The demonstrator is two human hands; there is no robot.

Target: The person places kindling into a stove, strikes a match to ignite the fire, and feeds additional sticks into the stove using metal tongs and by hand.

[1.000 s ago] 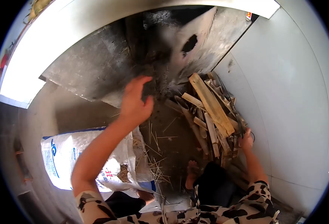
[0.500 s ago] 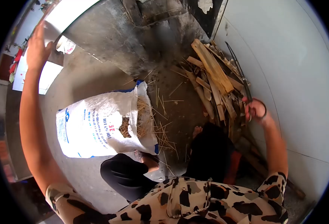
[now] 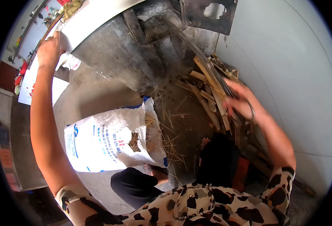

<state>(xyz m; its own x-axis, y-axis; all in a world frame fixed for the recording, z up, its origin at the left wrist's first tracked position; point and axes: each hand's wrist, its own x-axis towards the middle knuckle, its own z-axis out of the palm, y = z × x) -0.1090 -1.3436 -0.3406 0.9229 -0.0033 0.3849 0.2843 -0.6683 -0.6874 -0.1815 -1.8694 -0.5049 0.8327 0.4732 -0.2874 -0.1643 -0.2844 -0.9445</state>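
Note:
My right hand [image 3: 241, 100] grips long dark metal fire tongs [image 3: 191, 44], blurred by motion. They reach across the firewood [image 3: 201, 96] toward the sooty stove opening [image 3: 156, 28]. My left hand [image 3: 49, 52] rests at the edge of the white counter top [image 3: 92, 23], fingers stretched out and thumb apart, with nothing seen in it. In front of my legs lies a white woven sack [image 3: 94, 145] with blue print, torn on its upper side. Thin sticks [image 3: 151, 132] fill its open end, and several more lie scattered on the floor beside it.
A white wall [image 3: 282, 83] runs along the right side, close to the woodpile. The dark metal plate [image 3: 207, 17] with a ragged pale patch stands beside the stove opening. A white bucket [image 3: 73, 63] is below the counter at left. My bare feet [image 3: 205, 142] are near the sticks.
My right hand has moved up and left, swinging the tongs from beside the wall across the wood toward the stove opening. The view has shifted; my left hand stays at the counter edge.

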